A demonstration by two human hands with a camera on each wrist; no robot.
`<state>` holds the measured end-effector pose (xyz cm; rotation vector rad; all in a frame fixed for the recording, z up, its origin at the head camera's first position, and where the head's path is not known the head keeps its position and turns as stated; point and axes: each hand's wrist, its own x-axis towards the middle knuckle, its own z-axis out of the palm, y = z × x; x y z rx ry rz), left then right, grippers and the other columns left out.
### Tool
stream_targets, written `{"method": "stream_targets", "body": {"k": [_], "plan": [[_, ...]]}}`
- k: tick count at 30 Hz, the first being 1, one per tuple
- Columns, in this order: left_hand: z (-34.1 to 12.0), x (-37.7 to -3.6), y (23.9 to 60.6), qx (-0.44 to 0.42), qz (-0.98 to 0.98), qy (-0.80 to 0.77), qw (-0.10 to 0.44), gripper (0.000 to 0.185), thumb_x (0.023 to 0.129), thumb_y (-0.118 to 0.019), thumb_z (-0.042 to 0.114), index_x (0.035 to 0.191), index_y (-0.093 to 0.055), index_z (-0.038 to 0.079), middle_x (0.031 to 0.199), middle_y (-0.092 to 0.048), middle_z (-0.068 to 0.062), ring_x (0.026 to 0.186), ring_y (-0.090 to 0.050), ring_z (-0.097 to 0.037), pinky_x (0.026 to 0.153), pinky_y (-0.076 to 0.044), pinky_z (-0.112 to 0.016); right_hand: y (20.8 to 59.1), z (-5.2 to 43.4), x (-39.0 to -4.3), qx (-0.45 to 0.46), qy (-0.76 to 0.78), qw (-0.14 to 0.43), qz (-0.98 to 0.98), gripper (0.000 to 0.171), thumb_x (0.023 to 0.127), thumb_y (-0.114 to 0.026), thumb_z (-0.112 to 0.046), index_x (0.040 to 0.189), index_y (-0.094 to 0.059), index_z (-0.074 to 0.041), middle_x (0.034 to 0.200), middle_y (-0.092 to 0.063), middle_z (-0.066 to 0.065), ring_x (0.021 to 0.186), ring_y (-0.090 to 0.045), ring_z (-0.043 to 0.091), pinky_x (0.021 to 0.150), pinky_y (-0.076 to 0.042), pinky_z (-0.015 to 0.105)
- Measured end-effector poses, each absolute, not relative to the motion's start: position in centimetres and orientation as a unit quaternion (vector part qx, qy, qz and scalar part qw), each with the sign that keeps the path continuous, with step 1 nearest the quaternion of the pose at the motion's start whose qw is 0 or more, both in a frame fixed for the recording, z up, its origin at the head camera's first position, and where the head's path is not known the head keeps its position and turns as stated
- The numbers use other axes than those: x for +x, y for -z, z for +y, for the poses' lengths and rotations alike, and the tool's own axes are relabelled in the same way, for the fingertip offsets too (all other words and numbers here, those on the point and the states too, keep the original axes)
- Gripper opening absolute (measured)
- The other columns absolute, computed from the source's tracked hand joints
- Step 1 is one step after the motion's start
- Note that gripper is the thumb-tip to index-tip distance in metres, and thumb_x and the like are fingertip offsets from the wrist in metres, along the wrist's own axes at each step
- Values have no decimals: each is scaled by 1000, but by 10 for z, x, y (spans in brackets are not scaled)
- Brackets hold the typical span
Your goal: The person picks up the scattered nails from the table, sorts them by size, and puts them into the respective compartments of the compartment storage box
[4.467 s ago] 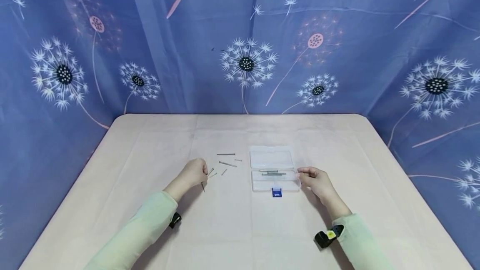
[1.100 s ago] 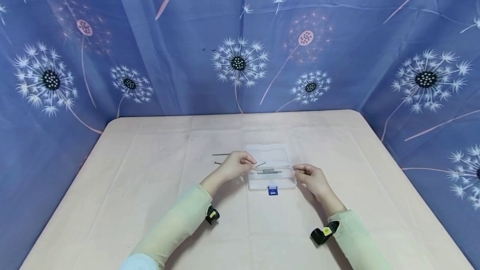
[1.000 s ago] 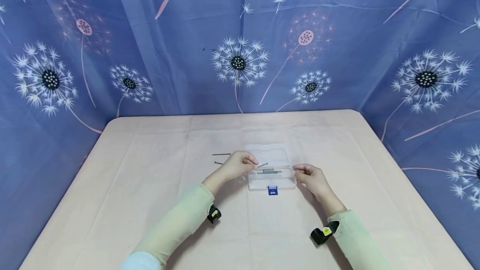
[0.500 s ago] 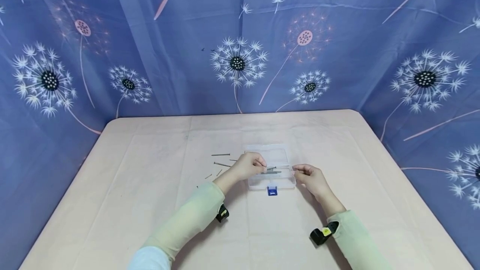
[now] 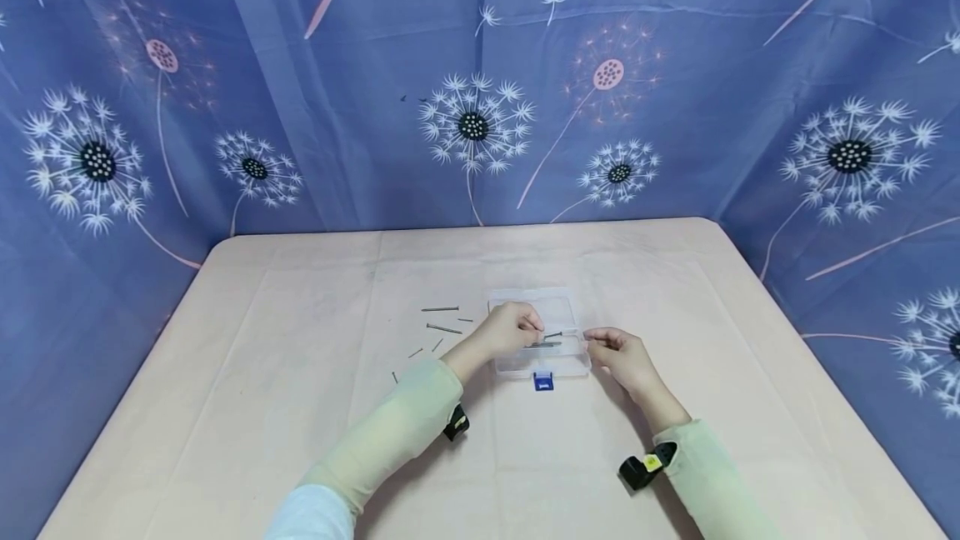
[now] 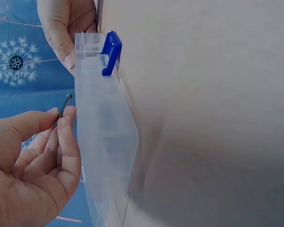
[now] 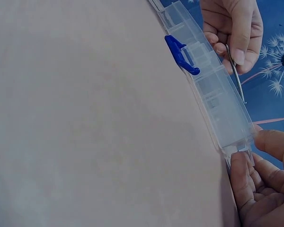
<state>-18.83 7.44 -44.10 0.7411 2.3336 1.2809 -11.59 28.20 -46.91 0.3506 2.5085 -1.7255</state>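
Below the left hand (image 5: pixel 510 328): clear plastic box (image 5: pixel 570 363) on the worktop (image 5: pixel 555 465), lid (image 5: pixel 557 311) open | left hand pinches a nail (image 6: pixel 63 109), its head toward the right hand (image 5: pixel 626 361) | right hand grips the box's end beside it | more nails (image 5: pixel 547 345) inside, between both hands | loose nails (image 5: pixel 444 328) lie left of the left hand

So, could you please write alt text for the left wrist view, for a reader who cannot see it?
The left hand pinches a metal nail close to a clear plastic box. At the top, the right hand holds the box's end, near a blue latch. Pale cloth fills the right; a dandelion-print blue backdrop shows left.
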Motion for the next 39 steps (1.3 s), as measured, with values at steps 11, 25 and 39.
{"method": "stream_targets", "body": {"k": [11,25,39], "plan": [[72,-187,438,273,840,-437,169,6,84,-65,0,90,-65,-1,92,-68,-12,85,-63,-19,74,-52,-20,467,280,-117,108,567,36,816,34,92,-56,-5,120,-53,14,98,-64,14,74,-56,2,67,-50,15],[45,-186,431,279,884,-354,120,5,86,-65,12,90,-64,10,92,-69,-4,81,-61,-15,72,-48,-26,465,281,-116,105,571,29,813,36,91,-57,-5,120,-53,15,97,-65,13,74,-56,0,67,-50,13],[6,-183,429,279,896,-336,86,15,82,-68,12,96,-64,7,90,-70,-5,77,-63,-16,73,-51,-29,471,282,-115,110,575,30,810,34,91,-57,-5,119,-54,15,95,-65,9,74,-56,1,68,-50,14]]}}
